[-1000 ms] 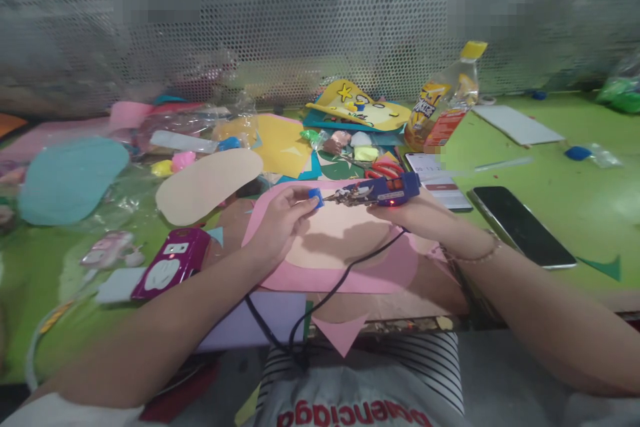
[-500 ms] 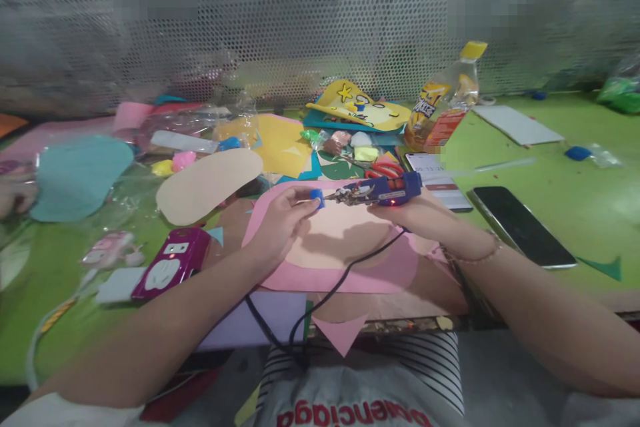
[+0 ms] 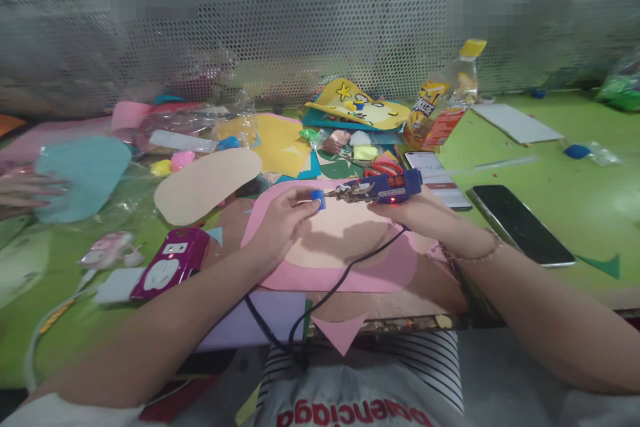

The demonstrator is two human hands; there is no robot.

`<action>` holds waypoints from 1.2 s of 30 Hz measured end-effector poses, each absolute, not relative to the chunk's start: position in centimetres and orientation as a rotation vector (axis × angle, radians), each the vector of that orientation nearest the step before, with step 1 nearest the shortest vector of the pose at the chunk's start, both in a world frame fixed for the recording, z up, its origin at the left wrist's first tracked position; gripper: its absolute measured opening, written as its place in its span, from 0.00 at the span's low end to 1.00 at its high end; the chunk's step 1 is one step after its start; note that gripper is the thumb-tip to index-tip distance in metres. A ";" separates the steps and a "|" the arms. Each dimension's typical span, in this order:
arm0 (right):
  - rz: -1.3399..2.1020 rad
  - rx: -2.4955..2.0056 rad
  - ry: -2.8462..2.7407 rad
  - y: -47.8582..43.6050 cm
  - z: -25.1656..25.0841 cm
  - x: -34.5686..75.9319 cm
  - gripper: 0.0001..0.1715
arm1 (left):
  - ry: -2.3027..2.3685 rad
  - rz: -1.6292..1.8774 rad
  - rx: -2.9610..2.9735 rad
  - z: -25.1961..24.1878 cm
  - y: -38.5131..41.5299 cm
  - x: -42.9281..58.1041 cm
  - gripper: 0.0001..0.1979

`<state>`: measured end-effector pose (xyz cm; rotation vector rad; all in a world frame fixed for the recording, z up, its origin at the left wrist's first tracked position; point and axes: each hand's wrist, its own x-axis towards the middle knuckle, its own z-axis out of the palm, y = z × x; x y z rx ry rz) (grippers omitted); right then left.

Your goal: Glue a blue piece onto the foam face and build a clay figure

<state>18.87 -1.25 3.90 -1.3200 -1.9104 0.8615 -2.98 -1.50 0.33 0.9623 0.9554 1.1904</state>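
Note:
Between the thumb and fingers of my left hand [image 3: 286,217] is a small blue piece [image 3: 319,198], its kind too small to make out. My right hand [image 3: 407,210] grips a dark blue glue gun [image 3: 387,188] with a small red light glowing on its side. The gun's nozzle points left and meets, or nearly meets, the blue piece. Both hands hover over a cream paper shape [image 3: 325,247] lying on a larger pink sheet [image 3: 385,280]. From the gun a black cord [image 3: 345,273] runs down across the pink sheet toward the table's front edge.
A purple power socket [image 3: 175,263] sits left of my forearm. Another person's hand [image 3: 30,192] rests by a teal cutout [image 3: 85,177]. Red-handled scissors [image 3: 387,167], a drink bottle [image 3: 440,110] and two phones, one black [image 3: 523,223], lie beyond and right. A perforated metal panel [image 3: 320,20] stands behind.
The other person's hand at far left has moved right, its fingers now spread onto the teal cutout. My hands, the glue gun and the blue piece stay almost still.

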 end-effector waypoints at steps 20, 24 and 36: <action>0.862 -1.312 -1.881 -0.8 3.4 19.0 0.08 | 0.917 1.163 0.943 0.2 -1.6 -3.1 0.08; 0.897 -1.319 -1.869 -0.7 3.2 19.0 0.07 | 0.899 1.147 0.873 0.1 -1.5 -3.2 0.07; 0.880 -1.259 -1.906 -1.0 3.5 18.9 0.06 | 0.886 1.147 0.717 0.8 -1.7 -2.9 0.04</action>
